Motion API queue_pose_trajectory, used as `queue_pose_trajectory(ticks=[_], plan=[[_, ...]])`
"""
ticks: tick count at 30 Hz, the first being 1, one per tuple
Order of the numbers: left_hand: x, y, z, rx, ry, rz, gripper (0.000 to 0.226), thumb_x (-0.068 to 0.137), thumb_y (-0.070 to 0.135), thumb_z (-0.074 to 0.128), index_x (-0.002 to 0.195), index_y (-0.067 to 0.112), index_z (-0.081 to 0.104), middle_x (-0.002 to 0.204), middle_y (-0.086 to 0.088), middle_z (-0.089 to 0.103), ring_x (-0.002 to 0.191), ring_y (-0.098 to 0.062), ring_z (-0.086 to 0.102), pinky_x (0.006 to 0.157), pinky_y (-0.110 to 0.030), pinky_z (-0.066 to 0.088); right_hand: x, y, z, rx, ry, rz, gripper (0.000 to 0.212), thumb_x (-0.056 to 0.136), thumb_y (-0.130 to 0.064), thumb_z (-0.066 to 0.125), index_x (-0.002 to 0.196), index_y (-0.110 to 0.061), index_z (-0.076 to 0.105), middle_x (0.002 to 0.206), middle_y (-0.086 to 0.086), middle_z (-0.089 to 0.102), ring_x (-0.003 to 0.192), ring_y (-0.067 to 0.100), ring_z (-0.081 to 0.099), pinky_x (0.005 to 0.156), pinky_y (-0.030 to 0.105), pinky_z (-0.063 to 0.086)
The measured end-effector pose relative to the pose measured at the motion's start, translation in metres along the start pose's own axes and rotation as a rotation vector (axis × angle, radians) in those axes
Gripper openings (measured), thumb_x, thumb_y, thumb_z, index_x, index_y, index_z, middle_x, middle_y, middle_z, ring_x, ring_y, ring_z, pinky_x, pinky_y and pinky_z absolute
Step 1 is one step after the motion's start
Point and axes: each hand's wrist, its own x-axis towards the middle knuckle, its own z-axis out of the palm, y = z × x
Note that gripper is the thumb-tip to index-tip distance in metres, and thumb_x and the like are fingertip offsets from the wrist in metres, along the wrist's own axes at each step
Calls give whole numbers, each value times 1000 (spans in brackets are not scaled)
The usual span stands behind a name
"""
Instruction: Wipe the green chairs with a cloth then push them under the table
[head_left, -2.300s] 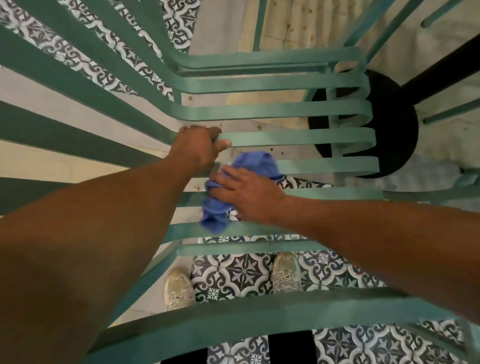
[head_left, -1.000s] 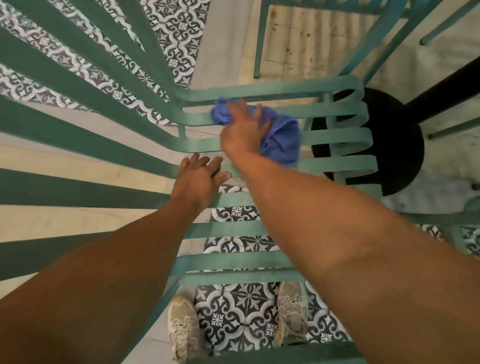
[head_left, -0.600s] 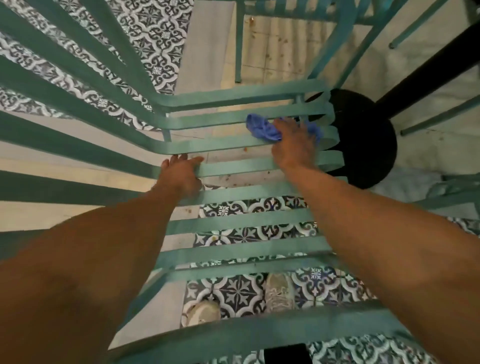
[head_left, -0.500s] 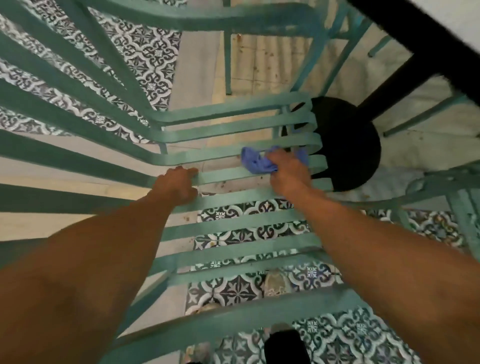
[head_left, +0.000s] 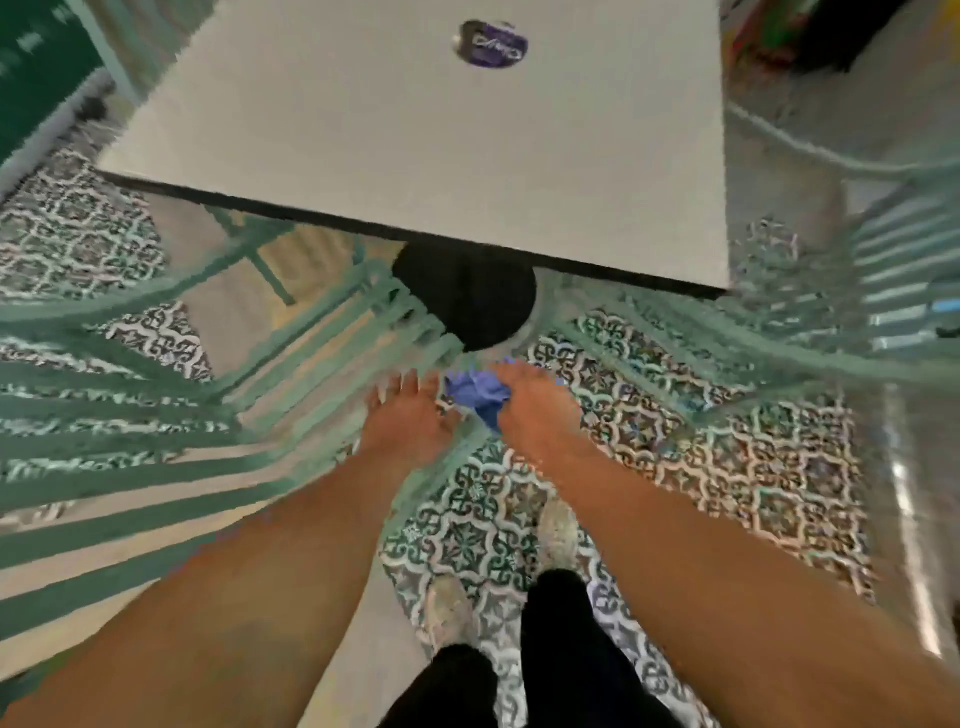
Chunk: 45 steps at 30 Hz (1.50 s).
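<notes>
The frame is blurred by motion. A green slatted chair fills the left side, its seat reaching toward the black round table base. My left hand rests on the right end of the seat with fingers straight. Just to its right, my right hand holds a crumpled blue cloth against the chair's edge, fingers curled over it. The white square table top spreads above the hands.
A second green slatted chair stands at the right, beside the table's corner. A dark round sticker lies on the table top. My feet stand on patterned floor tiles below the hands.
The view has lifted, so the table top now shows. My right hand with the cloth has moved from the far slats to the seat's right end, close to my left hand.
</notes>
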Motion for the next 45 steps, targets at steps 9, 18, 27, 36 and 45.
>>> queue_pose_trajectory(ticks=[9, 18, 27, 36, 45], plan=[[-42, 217, -32, 256, -49, 480, 71, 95, 58, 32, 152, 20, 18, 160, -10, 17, 147, -29, 11, 117, -51, 9, -139, 150, -80, 32, 94, 487, 57, 85, -14, 53, 139, -20, 35, 135, 9, 47, 122, 36, 44, 92, 47, 44], [-101, 457, 37, 441, -245, 741, 77, 92, 69, 14, 155, 24, 10, 162, -8, 5, 148, -29, 2, 116, -53, -2, -301, 357, -132, 49, 166, 830, 43, 88, -24, 51, 130, -23, 39, 119, 8, 59, 108, 33, 55, 97, 49, 39], [-121, 636, 61, 512, -179, 895, 73, 94, 63, 15, 154, 21, 11, 162, -9, 5, 148, -29, 0, 116, -55, 0, -371, 483, -209, 68, 198, 895, 54, 73, -20, 67, 123, -22, 46, 106, 12, 66, 93, 33, 64, 72, 38, 49], [-33, 763, 49, 469, -113, 851, 69, 96, 62, 16, 153, 23, 14, 161, -11, 9, 147, -32, 5, 115, -58, 2, -310, 599, -291, -63, 301, 783, 51, 80, -13, 51, 130, -25, 45, 113, 11, 61, 92, 35, 62, 64, 34, 41], [96, 886, 7, 408, -203, 716, 66, 95, 61, 21, 143, 19, 38, 149, -12, 39, 138, -31, 32, 110, -56, 20, -195, 717, -404, -101, 146, 737, 53, 78, -24, 67, 126, -27, 45, 118, 5, 62, 102, 33, 62, 66, 35, 43]])
